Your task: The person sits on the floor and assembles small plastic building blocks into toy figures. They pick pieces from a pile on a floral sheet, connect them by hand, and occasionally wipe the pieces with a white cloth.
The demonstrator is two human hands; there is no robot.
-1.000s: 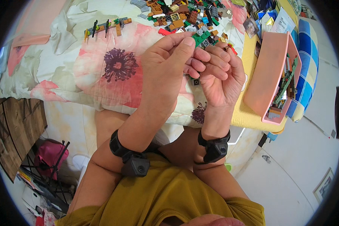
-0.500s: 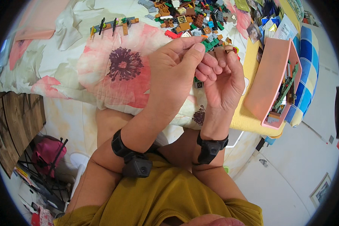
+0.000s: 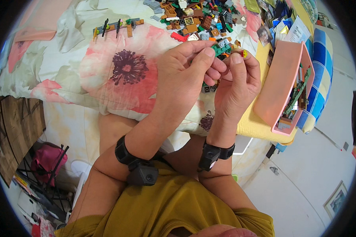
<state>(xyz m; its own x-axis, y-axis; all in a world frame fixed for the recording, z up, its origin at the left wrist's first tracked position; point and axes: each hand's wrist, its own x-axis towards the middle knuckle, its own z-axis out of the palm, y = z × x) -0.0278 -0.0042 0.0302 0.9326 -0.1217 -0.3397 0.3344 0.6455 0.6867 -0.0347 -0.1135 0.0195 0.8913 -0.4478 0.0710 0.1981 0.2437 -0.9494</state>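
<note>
My left hand (image 3: 184,73) is closed on a build of green toy bricks (image 3: 222,49), its thumb and forefinger gripping the build's left end. Part of the build is hidden behind the fingers, and darker bricks (image 3: 207,88) show below them. Close by on the right, my right hand (image 3: 239,85) pinches a small yellow and red toy brick piece (image 3: 243,53) between thumb and forefinger. The fingertips of both hands nearly meet beneath the green build. A heap of loose toy bricks (image 3: 192,19) lies just beyond the hands.
A long, narrow brick build (image 3: 118,27) lies on the flowered bedspread (image 3: 67,93) at the far left. On the right, a pink bin (image 3: 279,75) containing brick parts tips on its side beside a blue checked cushion (image 3: 322,71). Photos and papers (image 3: 298,29) are piled behind it.
My right hand has turned and drawn slightly right, away from the left fingers; the yellow and red piece now shows more. The left hand keeps hold of the green build.
</note>
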